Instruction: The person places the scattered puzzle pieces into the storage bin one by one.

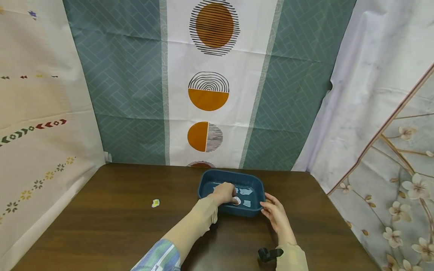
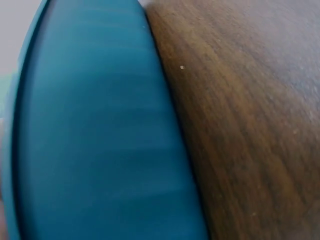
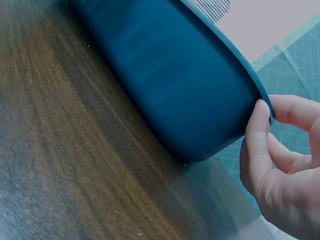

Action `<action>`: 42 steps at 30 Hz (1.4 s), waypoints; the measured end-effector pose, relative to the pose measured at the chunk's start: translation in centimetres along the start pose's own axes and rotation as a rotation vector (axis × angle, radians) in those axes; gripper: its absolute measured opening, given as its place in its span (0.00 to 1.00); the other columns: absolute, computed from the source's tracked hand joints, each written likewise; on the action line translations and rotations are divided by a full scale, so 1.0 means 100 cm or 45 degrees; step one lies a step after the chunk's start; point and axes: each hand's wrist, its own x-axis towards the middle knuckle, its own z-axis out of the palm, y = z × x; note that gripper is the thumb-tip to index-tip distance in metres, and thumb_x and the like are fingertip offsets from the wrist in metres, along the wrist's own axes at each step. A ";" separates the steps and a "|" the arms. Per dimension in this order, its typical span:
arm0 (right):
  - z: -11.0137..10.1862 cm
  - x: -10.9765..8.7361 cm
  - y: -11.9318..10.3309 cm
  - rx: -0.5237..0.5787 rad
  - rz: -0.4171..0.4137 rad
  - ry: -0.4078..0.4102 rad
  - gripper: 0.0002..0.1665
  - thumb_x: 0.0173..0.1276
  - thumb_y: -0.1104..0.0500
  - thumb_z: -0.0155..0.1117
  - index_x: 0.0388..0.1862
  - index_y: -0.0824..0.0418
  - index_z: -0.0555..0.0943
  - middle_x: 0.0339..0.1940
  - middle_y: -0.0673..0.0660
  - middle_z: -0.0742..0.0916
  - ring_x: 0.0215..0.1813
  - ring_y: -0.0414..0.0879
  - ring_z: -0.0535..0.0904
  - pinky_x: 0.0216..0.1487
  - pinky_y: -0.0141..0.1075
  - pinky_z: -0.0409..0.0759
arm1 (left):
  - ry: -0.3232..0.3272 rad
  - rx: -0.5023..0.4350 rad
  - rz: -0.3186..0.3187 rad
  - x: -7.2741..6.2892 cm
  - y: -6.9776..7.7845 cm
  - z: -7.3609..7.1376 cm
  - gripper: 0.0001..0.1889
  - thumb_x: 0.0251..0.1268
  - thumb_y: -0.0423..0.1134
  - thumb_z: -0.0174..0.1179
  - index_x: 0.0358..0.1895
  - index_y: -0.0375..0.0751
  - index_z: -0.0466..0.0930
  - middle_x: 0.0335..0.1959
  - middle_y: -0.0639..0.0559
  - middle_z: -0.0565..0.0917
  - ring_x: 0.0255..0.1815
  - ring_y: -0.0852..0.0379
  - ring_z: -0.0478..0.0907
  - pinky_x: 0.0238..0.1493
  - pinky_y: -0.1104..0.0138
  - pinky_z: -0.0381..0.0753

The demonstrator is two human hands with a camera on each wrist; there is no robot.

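A dark blue rectangular plastic bin (image 1: pixel 230 211) stands on the table, with several small pale flat pieces (image 1: pixel 245 191) lying on its bottom. My left hand (image 1: pixel 223 192) reaches down into it, fingers curled, with a small white rounded piece (image 1: pixel 237 201) at the thumb and fingertips. It appears to pinch that piece, though the palm side is hidden. At the bin's right end, my right hand (image 1: pixel 274 211) grips the rim. The right wrist view shows the thumb outside the wall and a finger (image 3: pixel 295 111) over the rim. In the left wrist view, the bin's outer wall (image 2: pixel 105 120) fills much of the picture.
A small yellow and white flat piece (image 1: pixel 155 203) lies on the brown wooden table (image 1: pixel 112 226), left of the bin. Behind the table hangs a green and white patterned cloth (image 1: pixel 132 94). Pale printed cloths (image 1: pixel 44 150) hang along both sides.
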 end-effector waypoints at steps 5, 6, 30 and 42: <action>0.002 0.001 0.001 -0.006 0.001 -0.001 0.35 0.69 0.70 0.55 0.73 0.70 0.58 0.33 0.44 0.79 0.29 0.34 0.74 0.36 0.25 0.78 | 0.044 -0.024 0.009 -0.010 -0.001 -0.010 0.21 0.52 0.49 0.74 0.48 0.43 0.86 0.44 0.51 0.87 0.43 0.54 0.82 0.46 0.59 0.83; 0.003 0.001 0.000 -0.004 0.000 -0.002 0.35 0.68 0.70 0.55 0.73 0.70 0.58 0.33 0.44 0.79 0.29 0.34 0.74 0.36 0.25 0.78 | 0.053 -0.026 0.010 -0.012 -0.001 -0.012 0.21 0.52 0.49 0.74 0.48 0.43 0.86 0.45 0.51 0.87 0.45 0.53 0.82 0.47 0.59 0.83; 0.003 0.000 -0.004 -0.040 0.010 0.001 0.35 0.69 0.70 0.56 0.73 0.70 0.58 0.34 0.44 0.79 0.29 0.34 0.74 0.37 0.24 0.79 | 0.272 -0.204 0.031 -0.052 -0.033 -0.043 0.24 0.55 0.43 0.73 0.54 0.38 0.82 0.53 0.43 0.83 0.52 0.47 0.80 0.54 0.53 0.80; 0.004 -0.003 -0.005 -0.017 0.012 -0.017 0.36 0.69 0.71 0.54 0.74 0.70 0.55 0.34 0.44 0.79 0.29 0.33 0.73 0.37 0.24 0.78 | 0.410 -0.225 -0.089 -0.071 -0.064 -0.052 0.32 0.55 0.44 0.72 0.64 0.40 0.75 0.62 0.41 0.79 0.59 0.42 0.78 0.59 0.49 0.77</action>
